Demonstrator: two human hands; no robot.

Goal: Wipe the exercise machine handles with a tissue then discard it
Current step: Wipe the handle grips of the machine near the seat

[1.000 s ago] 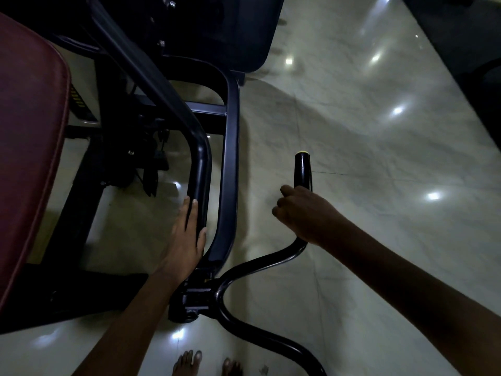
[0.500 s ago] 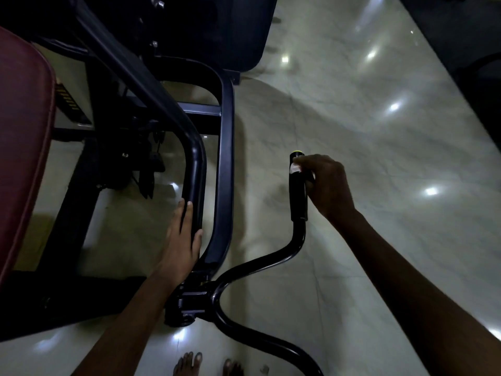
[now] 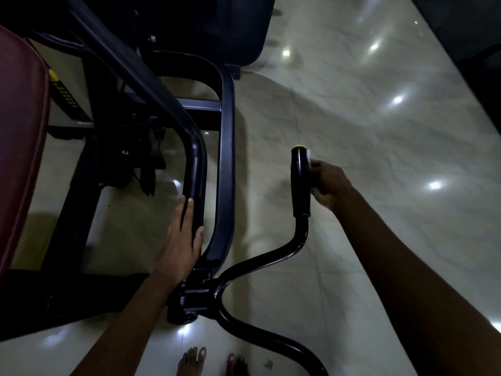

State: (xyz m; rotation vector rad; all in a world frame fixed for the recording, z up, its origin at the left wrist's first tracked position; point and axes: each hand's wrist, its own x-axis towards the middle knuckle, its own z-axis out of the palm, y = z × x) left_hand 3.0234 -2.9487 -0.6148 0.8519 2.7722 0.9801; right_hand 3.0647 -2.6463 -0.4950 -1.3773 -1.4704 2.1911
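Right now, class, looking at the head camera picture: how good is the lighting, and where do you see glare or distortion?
Head view: dim overall, the black machine frame losing detail; bright glare spots on the glossy marble floor; wide-angle bending at the edges; the white tissue in the right hand barely shows against the handle grip.

Head-worn view, steeply downward, close.

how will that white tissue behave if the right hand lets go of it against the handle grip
The tissue looks thin and crumpled, so probably floppy and very light. Only the right hand presses it to the upright handle grip, so it would likely slip off that smooth, rounded surface.
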